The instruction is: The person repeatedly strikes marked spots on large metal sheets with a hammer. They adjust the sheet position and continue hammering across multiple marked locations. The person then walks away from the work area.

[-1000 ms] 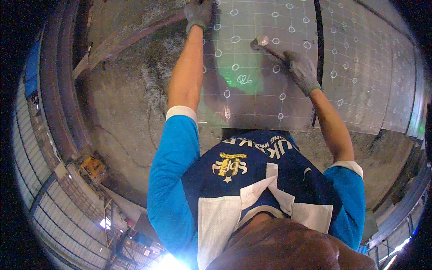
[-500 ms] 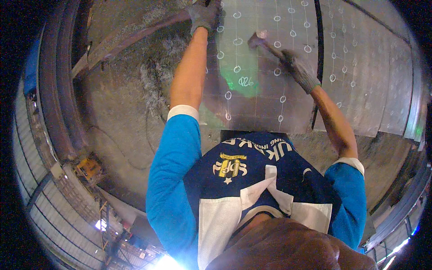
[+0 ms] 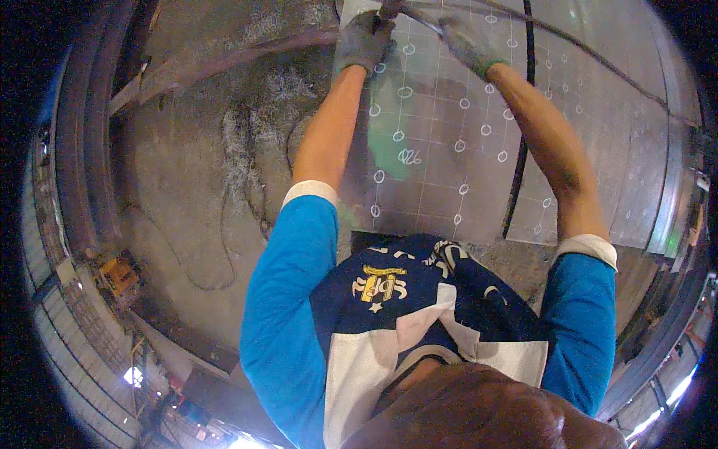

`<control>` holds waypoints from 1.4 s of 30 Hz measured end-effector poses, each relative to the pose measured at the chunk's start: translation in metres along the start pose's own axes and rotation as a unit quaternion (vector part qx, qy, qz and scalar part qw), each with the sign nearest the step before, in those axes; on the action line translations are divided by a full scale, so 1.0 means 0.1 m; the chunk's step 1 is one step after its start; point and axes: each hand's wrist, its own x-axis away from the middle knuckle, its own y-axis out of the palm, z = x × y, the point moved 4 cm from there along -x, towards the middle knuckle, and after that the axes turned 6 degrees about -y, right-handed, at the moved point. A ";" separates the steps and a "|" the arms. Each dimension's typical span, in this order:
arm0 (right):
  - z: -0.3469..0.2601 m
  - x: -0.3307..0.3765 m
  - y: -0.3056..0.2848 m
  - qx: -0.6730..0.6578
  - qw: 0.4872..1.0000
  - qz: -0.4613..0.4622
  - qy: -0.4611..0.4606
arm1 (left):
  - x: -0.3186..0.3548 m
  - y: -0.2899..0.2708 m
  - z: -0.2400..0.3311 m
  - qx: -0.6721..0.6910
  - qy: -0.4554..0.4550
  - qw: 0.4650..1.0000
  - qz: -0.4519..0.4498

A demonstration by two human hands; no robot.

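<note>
Left hand [image 3: 366,41]: gloved, at the upper left border of the plate, fingers curled inward; whether they pinch anything cannot be told, the tips being lost against dark shapes.
Right hand [image 3: 467,41]: gloved, closed around the handle of the hammer [image 3: 422,19].
Hammer: near the top of the view, handle slanting up and leftward, head just beside the left hand's fingers; contact cannot be told.
Marked metal plate [image 3: 434,168]: beneath both hands, ruled with a pale grid and hand-drawn circles.
Step, as judged: hammer work at the marks, head brought close to the left hand. The next move would seem to call for a steady left hand, fingers clear of the head, and a short, controlled swing.
Edges: left border beside the left forearm; near border by the person's shirt [image 3: 381,299]; on the right, a dark gap [image 3: 516,187] before a second marked plate [image 3: 591,165].
Room: bare plate between the forearms; a thin cable [image 3: 191,280] on the floor [image 3: 179,194], well apart to the left.
</note>
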 end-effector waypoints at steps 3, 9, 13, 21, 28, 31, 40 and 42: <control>-0.71 0.19 -0.33 -0.142 0.982 -0.094 0.084 | 0.15 -0.27 0.03 -0.077 -0.013 0.997 0.012; -0.40 1.46 0.35 -0.064 0.994 -0.032 0.087 | -0.39 -0.20 -0.70 0.077 -0.113 0.990 0.018; -0.67 1.68 0.13 -0.014 0.992 -0.060 0.110 | -0.44 -0.53 -0.09 0.108 -0.092 0.990 0.023; -0.65 1.63 0.23 0.006 0.977 -0.167 0.132 | -0.49 -0.55 -0.26 0.040 -0.046 0.988 0.139; -0.56 1.84 0.38 0.041 0.993 -0.067 0.092 | -0.57 -0.51 -0.29 0.055 -0.034 0.992 0.104; -0.74 1.59 0.09 0.010 0.978 -0.154 0.139 | -0.63 -0.48 -0.52 0.062 -0.034 0.994 0.085; -0.57 1.73 0.31 -0.007 0.993 -0.055 0.103 | -0.52 -0.49 -0.22 0.058 -0.083 0.991 0.084; -0.55 1.75 0.35 -0.003 0.993 -0.054 0.104 | -0.54 -0.52 -0.25 0.042 -0.047 0.993 0.103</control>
